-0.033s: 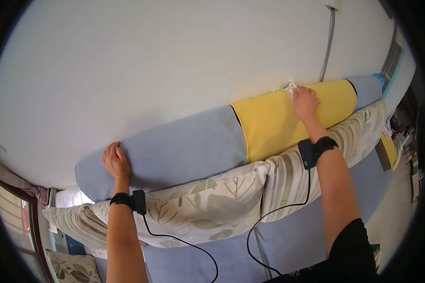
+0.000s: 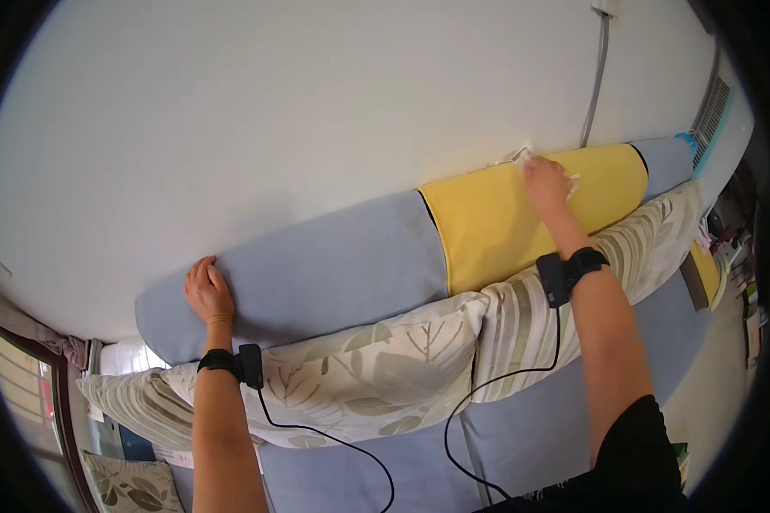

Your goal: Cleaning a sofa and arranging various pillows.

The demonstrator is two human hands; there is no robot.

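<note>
L hand (image 2: 208, 292) laid flat on blue-grey cushion (image 2: 316, 269) | R hand (image 2: 546, 181) pressed on yellow cushion (image 2: 505, 222) by white wall (image 2: 274, 111) | leaf-print pillows (image 2: 376, 372) seen below

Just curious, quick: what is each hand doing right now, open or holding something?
Left hand: open, flat on the grey-blue cushion section.
Right hand: on the yellow cushion section by the wall; grip cannot be told.

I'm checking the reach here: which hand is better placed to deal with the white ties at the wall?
Right, probably. The right hand already touches the white ties above the yellow panel; the left hand lies flat on the blue-grey cushion, far off.
</note>
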